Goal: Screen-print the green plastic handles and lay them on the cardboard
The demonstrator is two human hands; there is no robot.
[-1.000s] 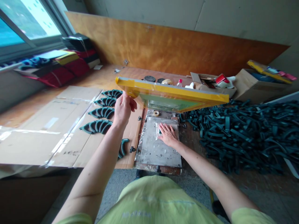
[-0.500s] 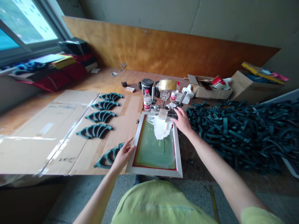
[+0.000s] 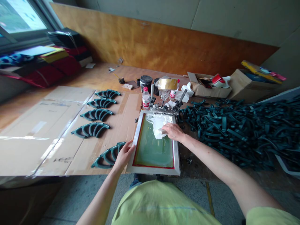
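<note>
As 5 fans of dk-green pcs (image 3: 94,127) lie on left cardboard (image 3: 56,120) vs a big heap (image 3: 234,134) at right, it's prob early: right hand (image 3: 173,132) grips a likely scraper (image 3: 163,131) by white paste (image 3: 157,125) far on framed screen (image 3: 153,153), near part w/o, left hand (image 3: 124,155) unclenched at left rim.

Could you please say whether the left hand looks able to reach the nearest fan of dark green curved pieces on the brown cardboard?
Probably yes: the left hand, at the silver rectangular frame, is right next to the fan of pieces, with nothing visible between them.
</note>
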